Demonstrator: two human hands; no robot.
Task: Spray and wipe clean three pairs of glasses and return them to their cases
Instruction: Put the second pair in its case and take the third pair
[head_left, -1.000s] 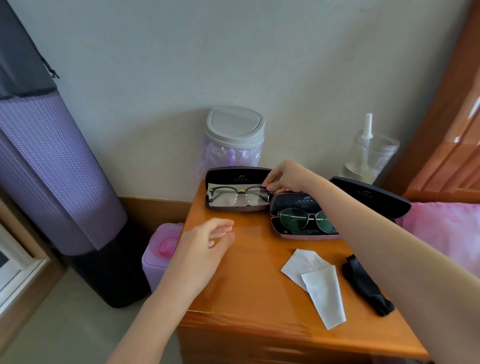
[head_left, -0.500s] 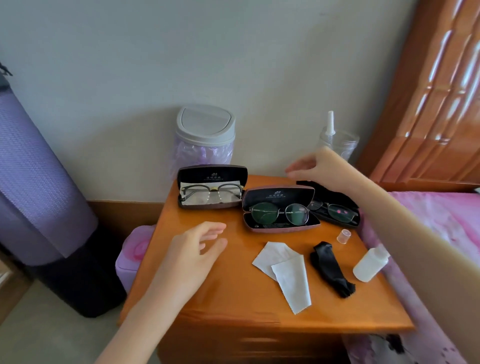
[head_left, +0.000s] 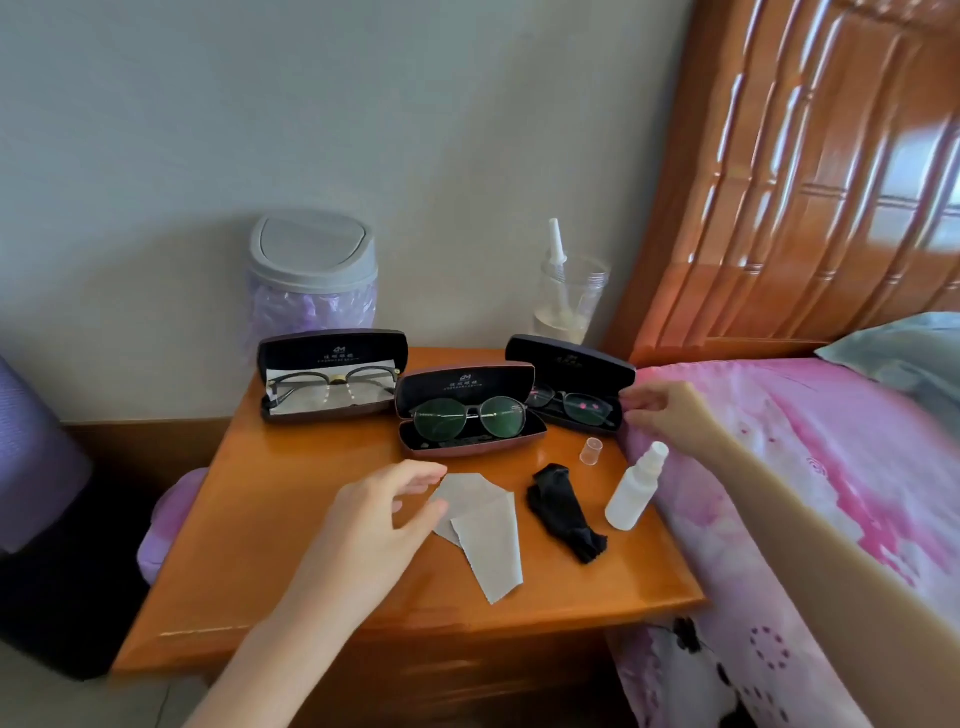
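– Wooden bedside table (head_left: 291, 519) against a pale wall (head_left: 363, 130), with a bed's pink cover (head_left: 779, 441) along its 3 o'clock side. What do the cases hold?

– Three stand open along the far edge, one pair each. At 11 o'clock the left case (head_left: 332, 349) holds the first pair (head_left: 332, 384). At 12 the middle case (head_left: 467, 380) holds the second pair (head_left: 467, 418). At 1 the right case (head_left: 571, 358) holds the third pair (head_left: 571, 404).

– Which hand is nearer that last one?

– The person's right hand (head_left: 660, 410). Its fingers are loosely bent and hold nothing, fingertips (head_left: 629, 403) at the case's near-right end (touching or just short, it cannot be told). The third pair lies at 9 o'clock from them, its long axis running 10 to 4.

– And the other?

– The left hand (head_left: 374, 519) hovers, relaxed and empty, over the grey cloths (head_left: 488, 535) at 6. The spray bottle (head_left: 631, 496) stands uncapped at 4, with its cap (head_left: 591, 450) just beyond and a black cloth (head_left: 563, 512) between bottle and grey cloths. Lifting out the third pair looks likeliest next.
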